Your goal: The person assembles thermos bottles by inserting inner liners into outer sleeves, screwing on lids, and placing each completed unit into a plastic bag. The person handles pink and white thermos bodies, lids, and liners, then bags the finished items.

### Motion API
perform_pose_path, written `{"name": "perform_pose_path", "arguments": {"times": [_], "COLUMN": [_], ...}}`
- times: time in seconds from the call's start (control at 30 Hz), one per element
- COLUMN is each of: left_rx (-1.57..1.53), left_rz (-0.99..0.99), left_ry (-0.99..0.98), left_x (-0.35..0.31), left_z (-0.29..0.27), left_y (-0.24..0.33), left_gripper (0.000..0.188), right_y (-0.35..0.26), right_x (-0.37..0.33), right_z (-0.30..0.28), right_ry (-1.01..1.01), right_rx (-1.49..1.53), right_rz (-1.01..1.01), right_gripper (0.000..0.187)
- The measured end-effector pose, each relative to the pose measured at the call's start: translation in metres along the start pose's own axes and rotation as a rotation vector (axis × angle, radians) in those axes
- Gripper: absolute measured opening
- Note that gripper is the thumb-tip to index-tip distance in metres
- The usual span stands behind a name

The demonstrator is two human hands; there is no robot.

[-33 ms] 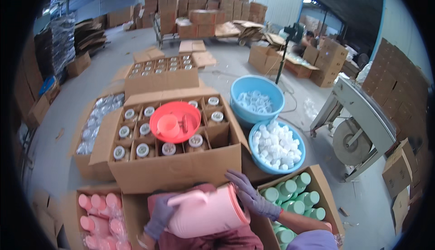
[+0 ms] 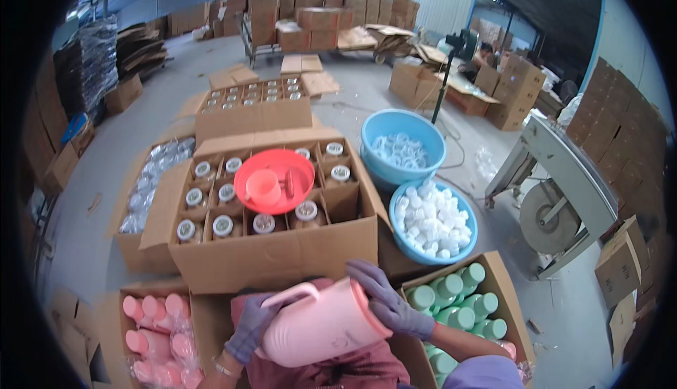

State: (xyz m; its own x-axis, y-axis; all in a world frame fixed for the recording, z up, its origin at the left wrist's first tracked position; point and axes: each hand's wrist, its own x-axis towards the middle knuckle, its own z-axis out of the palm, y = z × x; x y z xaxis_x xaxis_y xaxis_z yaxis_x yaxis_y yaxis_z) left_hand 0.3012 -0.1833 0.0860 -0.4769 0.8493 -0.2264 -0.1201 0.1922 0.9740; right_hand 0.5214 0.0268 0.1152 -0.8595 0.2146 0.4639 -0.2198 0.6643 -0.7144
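You stand on a grey concrete warehouse floor among cardboard stacks. Your gloved left hand and right hand both wrap the smooth pink plastic jug, near the jar carton's front edge, below a red funnel.

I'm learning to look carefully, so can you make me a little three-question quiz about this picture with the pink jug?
1. True or false: the red funnel rests on the open box of jars.
2. Which hand grips the pink jug by its handle? A) left hand B) right hand
3. Fill in: the round blue tub nearest the right hand is full of white ____.

Key: 1 true. 2 A; the right hand's fingers lie over the jug's top end. 3 caps.
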Motion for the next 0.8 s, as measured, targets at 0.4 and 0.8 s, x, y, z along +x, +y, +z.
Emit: {"name": "perform_pose_path", "arguments": {"times": [0.4,0.8], "left_rx": [0.421,0.775], "left_rz": [0.592,0.851], "left_ry": [0.27,0.213], "left_x": [-0.012,-0.009], "left_z": [0.028,0.066], "left_y": [0.015,0.034], "left_gripper": [0.024,0.039], "right_y": [0.042,0.109], "right_x": [0.001,-0.029], "right_z": [0.033,0.022], "right_ry": [0.206,0.262], "right_rx": [0.416,1.344], "right_rz": [0.419,0.958], "right_gripper": [0.038,0.05]}}
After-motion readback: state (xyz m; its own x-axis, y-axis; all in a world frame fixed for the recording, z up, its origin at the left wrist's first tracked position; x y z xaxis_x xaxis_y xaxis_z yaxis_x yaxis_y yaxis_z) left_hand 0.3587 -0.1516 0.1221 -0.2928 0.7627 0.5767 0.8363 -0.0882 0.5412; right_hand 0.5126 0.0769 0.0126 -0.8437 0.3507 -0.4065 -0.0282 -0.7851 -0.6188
